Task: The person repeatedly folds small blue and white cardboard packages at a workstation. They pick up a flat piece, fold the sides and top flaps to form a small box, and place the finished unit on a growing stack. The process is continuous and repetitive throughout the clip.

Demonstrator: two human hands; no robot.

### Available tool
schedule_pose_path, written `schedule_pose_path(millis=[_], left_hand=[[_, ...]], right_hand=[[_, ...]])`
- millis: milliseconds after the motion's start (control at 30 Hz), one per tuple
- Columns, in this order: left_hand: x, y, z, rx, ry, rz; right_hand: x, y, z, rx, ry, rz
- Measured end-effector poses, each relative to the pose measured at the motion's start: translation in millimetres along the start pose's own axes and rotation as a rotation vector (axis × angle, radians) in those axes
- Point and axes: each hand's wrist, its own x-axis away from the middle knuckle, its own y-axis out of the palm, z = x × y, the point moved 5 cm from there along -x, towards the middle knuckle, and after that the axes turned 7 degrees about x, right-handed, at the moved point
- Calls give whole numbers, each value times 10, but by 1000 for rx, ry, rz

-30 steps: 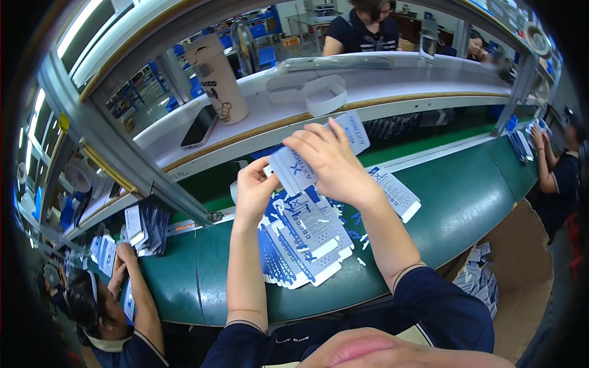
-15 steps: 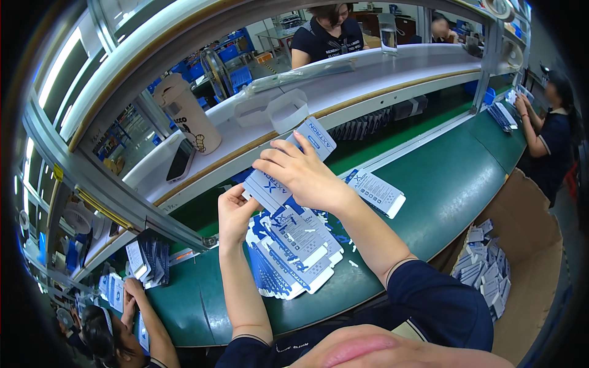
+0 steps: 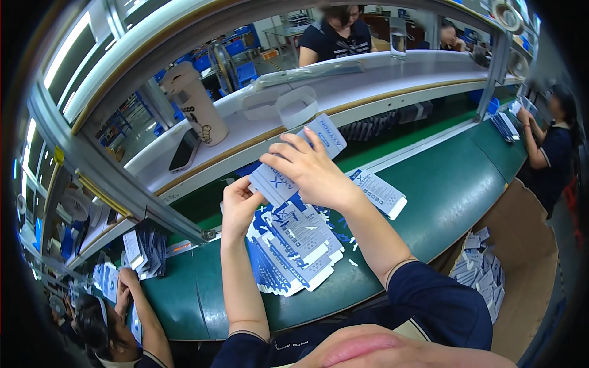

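A flat blue and silver-grey printed carton (image 3: 277, 191) is tilted above the bench, held in both hands. My left hand (image 3: 240, 205) pinches its lower left edge between thumb and fingers. Across its upper face lies my right hand (image 3: 314, 175), fingers bent over it and thumb hidden; the carton's far end sticks out past the fingertips. Below the hands, a fanned pile of similar flat cartons (image 3: 291, 260) rests on the green bench (image 3: 442, 172). Small white and blue scraps (image 3: 343, 238) lie beside and on the pile. Another flat carton (image 3: 380, 193) lies right of my right wrist.
Ahead runs a white shelf (image 3: 368, 80) bearing a lidded cup (image 3: 199, 113), a phone (image 3: 185, 151) and white paper frames (image 3: 298, 108). A large cardboard box (image 3: 527, 245) holding many cartons stands at the right. Co-workers sit at left, right and beyond the shelf.
The view has shifted slightly. Both hands keep hold of the carton in nearly the same pose, and the pile below looks the same.
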Motion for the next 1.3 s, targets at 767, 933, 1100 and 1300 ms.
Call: schedule_pose_path(millis=[767, 933, 1100, 1300], left_hand=[[-59, 178, -300, -117, -159, -174], [-56, 197, -272, 29, -117, -57], [31, 141, -20, 88, 63, 62], [148, 23, 260, -251, 251, 212]], right_hand=[[115, 21, 166, 83, 104, -308], [121, -15, 210, 50, 103, -222], [28, -156, 116, -61, 57, -70], [-64, -246, -100, -8, -15, 87]])
